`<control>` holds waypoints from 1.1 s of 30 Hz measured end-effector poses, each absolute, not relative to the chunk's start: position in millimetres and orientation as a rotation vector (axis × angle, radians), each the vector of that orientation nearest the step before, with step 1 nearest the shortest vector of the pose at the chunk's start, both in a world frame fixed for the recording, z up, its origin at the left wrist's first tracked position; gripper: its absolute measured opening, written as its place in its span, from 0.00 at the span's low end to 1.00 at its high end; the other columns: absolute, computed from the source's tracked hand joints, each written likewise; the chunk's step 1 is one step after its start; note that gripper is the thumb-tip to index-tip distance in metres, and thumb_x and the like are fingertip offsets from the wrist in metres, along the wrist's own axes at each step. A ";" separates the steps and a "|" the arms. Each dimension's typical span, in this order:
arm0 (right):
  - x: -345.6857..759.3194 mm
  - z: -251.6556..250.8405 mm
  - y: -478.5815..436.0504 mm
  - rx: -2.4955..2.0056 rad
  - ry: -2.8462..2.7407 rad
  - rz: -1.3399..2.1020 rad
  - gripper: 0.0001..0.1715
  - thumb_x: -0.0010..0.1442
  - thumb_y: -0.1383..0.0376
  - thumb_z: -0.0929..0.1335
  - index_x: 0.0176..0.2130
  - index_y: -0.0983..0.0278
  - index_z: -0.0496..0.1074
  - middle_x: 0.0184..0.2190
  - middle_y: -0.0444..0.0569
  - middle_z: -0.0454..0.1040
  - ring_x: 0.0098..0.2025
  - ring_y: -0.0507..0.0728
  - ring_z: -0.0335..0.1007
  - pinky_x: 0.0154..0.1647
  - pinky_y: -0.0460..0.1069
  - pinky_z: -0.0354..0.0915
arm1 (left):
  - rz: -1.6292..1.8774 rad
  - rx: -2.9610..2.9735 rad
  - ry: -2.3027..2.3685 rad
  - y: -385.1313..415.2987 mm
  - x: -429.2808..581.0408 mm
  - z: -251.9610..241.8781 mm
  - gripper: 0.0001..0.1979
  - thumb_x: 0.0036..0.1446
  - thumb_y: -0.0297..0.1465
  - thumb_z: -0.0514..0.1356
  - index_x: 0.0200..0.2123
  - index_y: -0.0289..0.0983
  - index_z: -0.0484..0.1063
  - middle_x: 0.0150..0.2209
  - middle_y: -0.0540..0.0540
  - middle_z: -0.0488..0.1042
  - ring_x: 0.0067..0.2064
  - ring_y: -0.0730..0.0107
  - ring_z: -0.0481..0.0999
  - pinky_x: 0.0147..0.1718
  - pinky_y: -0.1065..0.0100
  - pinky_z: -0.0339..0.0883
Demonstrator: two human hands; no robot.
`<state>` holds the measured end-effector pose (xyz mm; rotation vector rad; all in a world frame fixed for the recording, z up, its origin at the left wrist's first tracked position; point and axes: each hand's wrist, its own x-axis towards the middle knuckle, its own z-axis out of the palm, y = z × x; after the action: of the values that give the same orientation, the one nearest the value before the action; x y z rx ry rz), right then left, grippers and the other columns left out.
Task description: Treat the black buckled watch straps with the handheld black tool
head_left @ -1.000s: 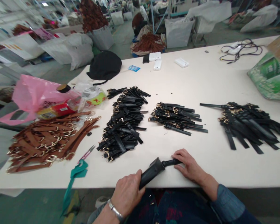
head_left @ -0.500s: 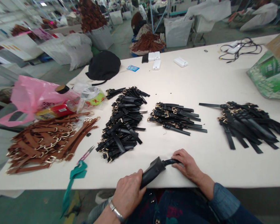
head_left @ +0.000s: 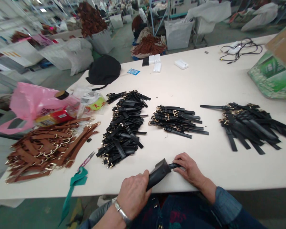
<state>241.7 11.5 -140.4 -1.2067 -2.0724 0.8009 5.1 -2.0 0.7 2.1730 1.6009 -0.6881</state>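
Left hand (head_left: 132, 194) wrapped round wide end of black strap piece (head_left: 158, 173), bottom centre of frame, at near table (head_left: 205, 79) edge. Right hand (head_left: 189, 168) pinching narrow end flat against tabletop, likely to steady it. Sorted black strap piles (head_left: 124, 127) mid-frame; brown straps (head_left: 45, 148) lower left.

Black leather strap piece (head_left: 158, 173): wide flat end with angled flap, tapering to narrow rounded strip toward 3 o'clock. Lies tilted at table near edge, 6 o'clock of buckled black strap piles. Both ends covered by hands.
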 end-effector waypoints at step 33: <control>241.1 -134.2 9.7 -1.165 -2.087 0.818 0.13 0.54 0.67 0.66 0.42 0.61 0.68 0.37 0.51 0.69 0.40 0.58 0.63 0.39 0.54 0.64 | -0.649 2.012 1.781 12.0 5.7 -15.3 0.13 0.54 0.39 0.47 0.40 0.40 0.61 0.34 0.44 0.74 0.37 0.61 0.74 0.33 0.65 0.62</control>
<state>241.1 9.7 -134.2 -1.1647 -2.0872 0.8178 5.7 12.0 -15.3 2.0115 1.7813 -0.6493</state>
